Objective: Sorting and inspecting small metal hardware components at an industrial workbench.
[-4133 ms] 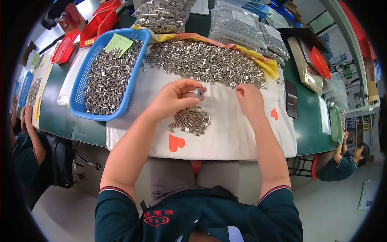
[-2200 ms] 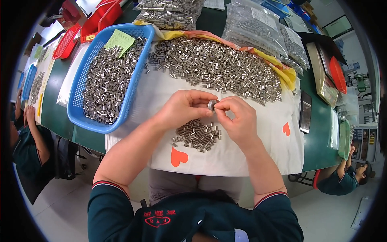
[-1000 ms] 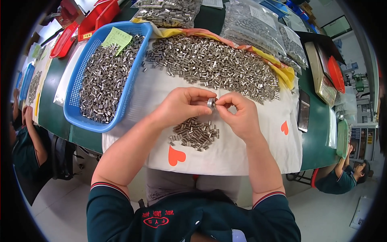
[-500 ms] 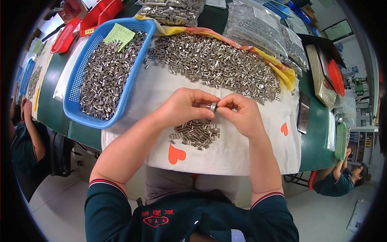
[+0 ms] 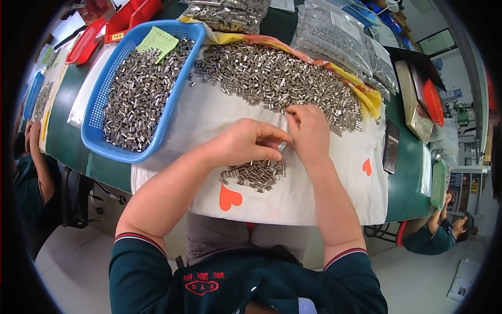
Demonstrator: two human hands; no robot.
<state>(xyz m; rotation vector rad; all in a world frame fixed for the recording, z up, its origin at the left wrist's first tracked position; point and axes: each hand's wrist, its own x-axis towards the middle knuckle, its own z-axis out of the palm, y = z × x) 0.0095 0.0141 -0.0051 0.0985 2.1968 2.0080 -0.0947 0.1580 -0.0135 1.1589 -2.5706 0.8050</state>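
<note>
On the far left of the green desk [image 5: 70, 131], a blue basket [image 5: 107, 94] sits full of little silver metal tubes, with a green paper slip [image 5: 158, 41] on top. Next to it lies a white cloth [image 5: 314, 196] with red hearts. A big heap of tubes [image 5: 272, 78] is spread along the back of the cloth, and a small pile of tubes [image 5: 254, 174] lies near the front. Just above the small pile, the left hand [image 5: 246, 144] and the right hand [image 5: 309, 133] meet. Both hands pinch one small tube [image 5: 282, 146] between their fingertips, each grip closed tight on it. On the right lie clear bags of parts [image 5: 334, 36].
</note>
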